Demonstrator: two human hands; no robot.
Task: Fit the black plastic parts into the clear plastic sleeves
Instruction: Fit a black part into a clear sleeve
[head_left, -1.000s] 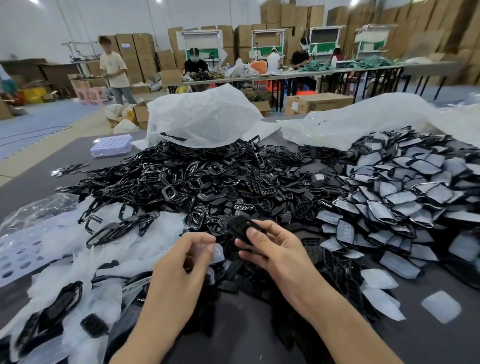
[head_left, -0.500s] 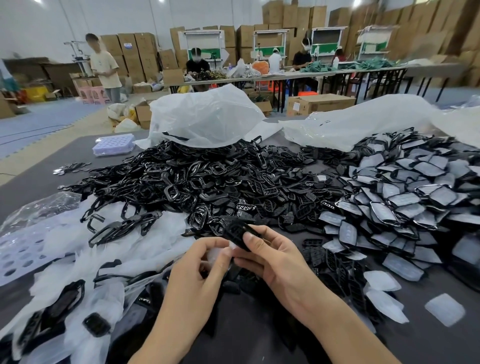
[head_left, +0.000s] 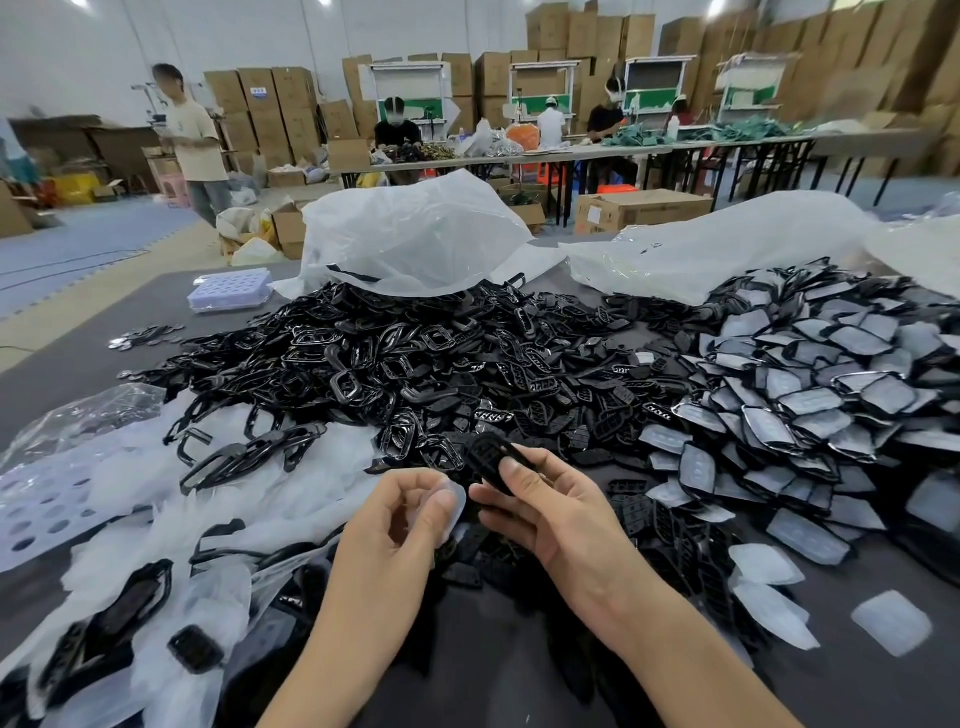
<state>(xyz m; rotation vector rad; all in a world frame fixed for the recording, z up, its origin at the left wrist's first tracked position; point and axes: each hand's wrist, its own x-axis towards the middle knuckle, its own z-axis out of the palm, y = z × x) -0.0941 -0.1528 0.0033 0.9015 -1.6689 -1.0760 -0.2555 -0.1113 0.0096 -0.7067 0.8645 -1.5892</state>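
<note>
The left hand (head_left: 400, 525) is pinching a clear sleeve (head_left: 451, 506) between thumb and fingertips, near the middle of the scene. The right hand (head_left: 550, 514) is clamping a black part (head_left: 488, 457), with the thumb lying across its face and the fingers curling beneath. Sleeve and part are sitting just beside each other above the dark table (head_left: 883, 691); whether they are touching cannot be told. The part is not yet sitting inside the sleeve.

Beyond the hands, a heap of loose black parts (head_left: 415, 364) is spreading across the middle of the table. To the right, a pile of sleeved parts (head_left: 810, 395) is stacking up, and a few spare sleeves (head_left: 891, 621) are lying at the near right. White plastic bags (head_left: 415, 239) are slumping at the far edge.

Judging by appearance, the part is behaving as a light, stiff, glossy moulding, so it is probably slipping easily under a loose thumb. It is best gripped at its far end, leaving the near end free to lead into the opening. The sleeve is appearing thin, soft and pliable, likely collapsing if squeezed across its mouth. It is best held by its side edges so that the opening is staying spread. Neither item is looking fragile, though the film may be creasing or tearing if the part is being forced in askew.
</note>
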